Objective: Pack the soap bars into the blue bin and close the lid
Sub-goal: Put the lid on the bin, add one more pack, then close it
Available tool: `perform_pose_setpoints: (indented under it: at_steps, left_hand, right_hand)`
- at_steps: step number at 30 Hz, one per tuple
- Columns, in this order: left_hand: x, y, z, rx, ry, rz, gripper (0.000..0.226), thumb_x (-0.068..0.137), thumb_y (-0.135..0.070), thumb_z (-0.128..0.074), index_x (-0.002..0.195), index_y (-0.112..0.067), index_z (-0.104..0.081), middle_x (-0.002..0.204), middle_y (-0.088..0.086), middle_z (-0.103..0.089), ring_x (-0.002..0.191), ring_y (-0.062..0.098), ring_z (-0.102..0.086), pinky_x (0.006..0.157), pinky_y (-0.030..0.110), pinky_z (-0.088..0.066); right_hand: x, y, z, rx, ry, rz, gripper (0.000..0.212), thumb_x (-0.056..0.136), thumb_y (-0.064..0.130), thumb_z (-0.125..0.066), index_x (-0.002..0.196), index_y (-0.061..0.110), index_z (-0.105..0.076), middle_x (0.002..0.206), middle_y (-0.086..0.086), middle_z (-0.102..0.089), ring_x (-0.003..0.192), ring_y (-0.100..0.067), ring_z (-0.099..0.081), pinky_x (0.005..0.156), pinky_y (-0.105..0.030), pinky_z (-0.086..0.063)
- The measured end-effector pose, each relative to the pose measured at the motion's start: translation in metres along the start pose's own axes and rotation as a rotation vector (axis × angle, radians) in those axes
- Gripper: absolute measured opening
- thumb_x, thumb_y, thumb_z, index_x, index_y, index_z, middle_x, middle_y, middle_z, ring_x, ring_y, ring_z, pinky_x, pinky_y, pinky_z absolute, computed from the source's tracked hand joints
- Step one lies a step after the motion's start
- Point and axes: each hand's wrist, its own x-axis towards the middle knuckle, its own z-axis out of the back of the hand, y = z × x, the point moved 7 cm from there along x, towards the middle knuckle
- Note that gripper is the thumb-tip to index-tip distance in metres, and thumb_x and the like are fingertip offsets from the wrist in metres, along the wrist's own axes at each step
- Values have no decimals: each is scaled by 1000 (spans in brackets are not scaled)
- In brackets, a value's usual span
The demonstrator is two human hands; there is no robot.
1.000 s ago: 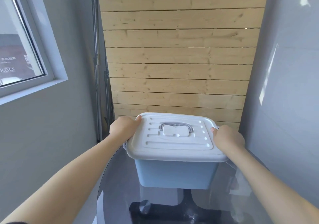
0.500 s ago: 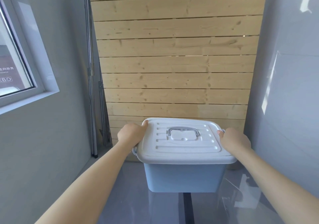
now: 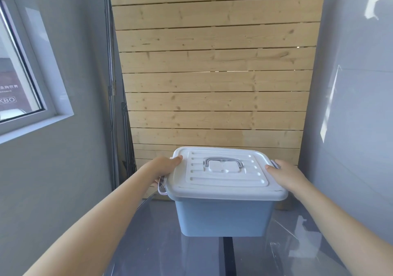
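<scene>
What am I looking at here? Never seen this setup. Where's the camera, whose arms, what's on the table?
No robot here: a person works with bare hands. The single picture comes from a wide-angle camera on their head, looking forward and down. On the dark glass table stands a blue bin with its white lid on; a grey handle lies flat in the lid. The left hand and right hand grip the lid's two ends. No soap bars show; the bin's contents are hidden. Behind is a wooden plank wall.
</scene>
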Motion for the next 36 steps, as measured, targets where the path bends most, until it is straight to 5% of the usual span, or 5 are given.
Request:
perform_pose_setpoints:
  at_steps: [6,9,14,21,36]
  left_hand:
    - [-8,3,-5,-171,-57,-47,53,92,-54,-34,118,-13,-55,110,7,-60,94,26,-54,72,33,-44]
    - [-8,5,-2,-233,-192,-114,38,90,-42,-47,71,-10,-54,68,1,-51,61,18,-47,54,28,-32]
    - [-9,6,2,-383,-256,-101,39,89,-39,-54,64,-9,-51,63,1,-47,55,16,-44,49,28,-31]
    - [-15,0,-1,-371,-302,-105,47,90,-35,-52,54,-13,-31,54,0,-32,50,18,-31,48,29,-22]
    - [-50,-1,9,-739,-309,-325,27,90,-33,-51,70,-16,-42,68,6,-39,65,18,-36,62,30,-29]
  right_hand:
    - [-12,1,1,117,-33,44,53,97,27,-40,147,14,-27,155,0,-27,140,-23,-30,107,-32,-27]
    - [-15,-3,4,187,-99,36,45,98,22,-37,142,11,-39,148,-5,-40,135,-26,-38,104,-33,-32]
    - [-14,-11,16,205,-208,7,41,95,20,-43,84,-15,-62,75,-29,-56,71,-41,-49,59,-31,-29]
    - [-6,-14,20,86,-232,-62,48,97,20,-42,59,-7,-54,57,-14,-46,55,-25,-40,51,-30,-27]
    - [-31,-13,18,484,-94,27,31,96,32,-37,97,16,-63,94,-3,-61,90,-16,-59,66,-28,-34]
